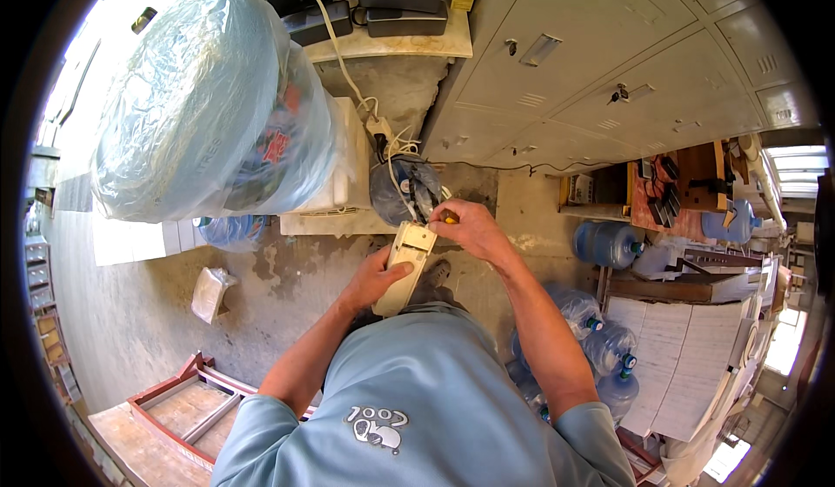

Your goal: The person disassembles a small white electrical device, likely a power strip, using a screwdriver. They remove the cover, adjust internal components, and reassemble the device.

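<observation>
Cream plastic box (pixel 396 289), tilted, held at both hands before a blue shirt (pixel 435 391).
Logged left to right from my remote feed: left hand (pixel 379 278), curled closed around the box's side, thumb across its face; white cable (pixel 401 195), meeting the box's upper end; right hand (pixel 470 229), fingers drawn into a pinch at that same end, on a small yellow-orange piece (pixel 450 220) whose kind I cannot tell; grey lockers (pixel 557 70), beyond and to the right.
</observation>
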